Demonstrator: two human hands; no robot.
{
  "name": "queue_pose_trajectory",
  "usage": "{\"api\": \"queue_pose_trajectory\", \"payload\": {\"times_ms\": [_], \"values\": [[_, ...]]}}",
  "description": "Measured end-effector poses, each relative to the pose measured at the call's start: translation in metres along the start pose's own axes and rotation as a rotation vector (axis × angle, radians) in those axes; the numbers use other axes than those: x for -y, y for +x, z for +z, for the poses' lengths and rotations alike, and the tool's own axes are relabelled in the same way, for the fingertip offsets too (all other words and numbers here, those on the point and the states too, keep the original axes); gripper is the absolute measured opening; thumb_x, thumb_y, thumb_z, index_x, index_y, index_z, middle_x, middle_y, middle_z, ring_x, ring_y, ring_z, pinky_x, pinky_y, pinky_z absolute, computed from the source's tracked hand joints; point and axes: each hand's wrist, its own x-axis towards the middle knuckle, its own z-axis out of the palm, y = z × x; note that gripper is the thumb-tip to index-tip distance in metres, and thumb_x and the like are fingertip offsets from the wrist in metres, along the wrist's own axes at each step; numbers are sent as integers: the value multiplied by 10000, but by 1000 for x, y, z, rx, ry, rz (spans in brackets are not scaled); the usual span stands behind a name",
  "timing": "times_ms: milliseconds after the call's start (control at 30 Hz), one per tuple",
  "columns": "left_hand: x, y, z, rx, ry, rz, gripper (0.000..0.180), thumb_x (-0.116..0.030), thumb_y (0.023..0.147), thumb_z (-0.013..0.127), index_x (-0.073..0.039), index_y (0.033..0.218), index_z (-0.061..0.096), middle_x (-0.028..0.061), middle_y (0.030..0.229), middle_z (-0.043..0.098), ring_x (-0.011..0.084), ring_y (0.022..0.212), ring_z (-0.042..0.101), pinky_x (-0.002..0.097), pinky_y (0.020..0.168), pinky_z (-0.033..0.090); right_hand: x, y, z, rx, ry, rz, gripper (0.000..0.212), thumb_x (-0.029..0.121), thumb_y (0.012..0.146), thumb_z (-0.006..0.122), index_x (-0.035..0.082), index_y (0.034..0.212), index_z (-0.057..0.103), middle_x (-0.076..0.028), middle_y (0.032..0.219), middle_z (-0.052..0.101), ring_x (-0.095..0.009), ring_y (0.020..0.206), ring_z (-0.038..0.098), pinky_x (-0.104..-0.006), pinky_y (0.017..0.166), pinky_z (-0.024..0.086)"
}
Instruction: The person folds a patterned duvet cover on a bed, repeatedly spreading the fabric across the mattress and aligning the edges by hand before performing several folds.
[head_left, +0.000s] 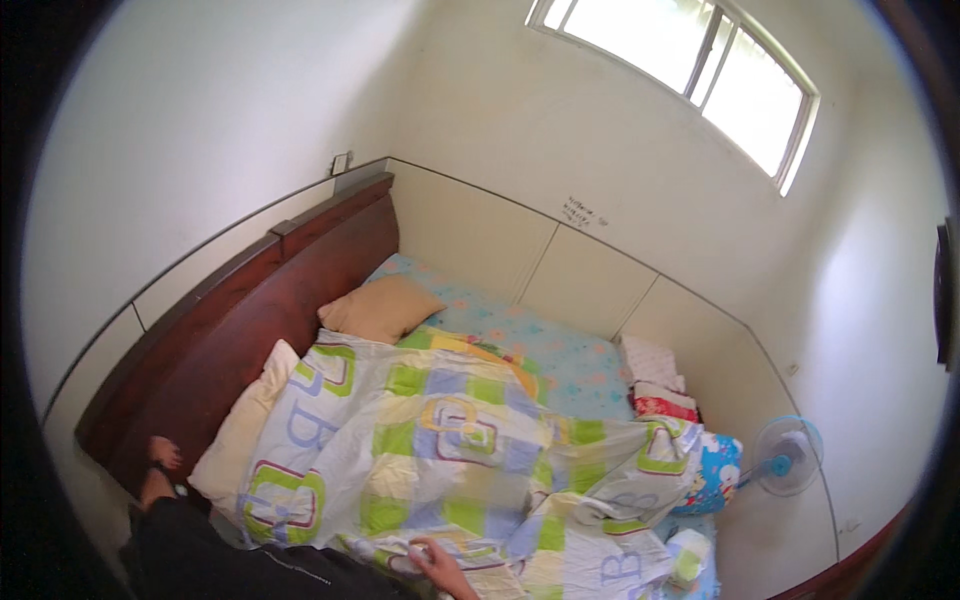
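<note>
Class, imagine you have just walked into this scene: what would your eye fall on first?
Probably the large patterned cover in green, white and blue, spread rumpled over the bed in the lower middle. The dark red-brown headboard sweeps along the left, and the bright window stands out at upper right.

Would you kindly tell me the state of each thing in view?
Patterned quilt: spread, rumpled
Tan pillow: uncovered
Cream pillow: partly covered by quilt
Blue sheet: spread, partly covered
Cloths: folded, stacked
Fan: cannot tell whether running
Window: cannot tell whether open
</note>
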Motion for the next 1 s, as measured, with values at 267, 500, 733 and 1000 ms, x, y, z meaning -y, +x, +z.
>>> {"api": "queue_pose_trajectory", "payload": {"times_ms": [267, 500, 733, 1000], "values": [[170, 370, -73, -358, -880, -986, 318, -264, 776, 475, -83, 1033, 521, 113, 904, 572, 273, 811, 534, 362, 716, 408, 55, 90, 23, 134, -364, -699, 298, 238, 804, 477, 43, 1029, 477, -171, 944, 516, -312, 902, 479, -350, 764, 384], [192, 454, -242, -483, -1092, -583, 320, -246, 784, 463, -33, 1021, 498, 127, 930, 564, 272, 825, 536, 362, 716, 410, 295, 6, 22, 957, 149, -1144, 284, 199, 865, 376, 0, 1058, 436, -132, 1031, 465, -258, 1002, 417, -284, 863, 313], [208, 462, -284, -595, -1097, -554, 294, -230, 781, 457, -25, 986, 503, 142, 906, 564, 282, 811, 534, 364, 707, 410, 331, 0, 46, 1019, 162, -1264, 174, 125, 793, 466, -36, 728, 479, -146, 728, 493, -297, 712, 475, -347, 631, 363], [202, 473, -332, -732, -1064, -504, 267, -212, 777, 449, -15, 946, 510, 159, 878, 563, 293, 796, 531, 365, 697, 411, 372, 5, 110, 1245, -638, -1203, 245, 194, 747, 510, -18, 858, 564, -161, 876, 561, -292, 799, 527, -363, 642, 395]]}}
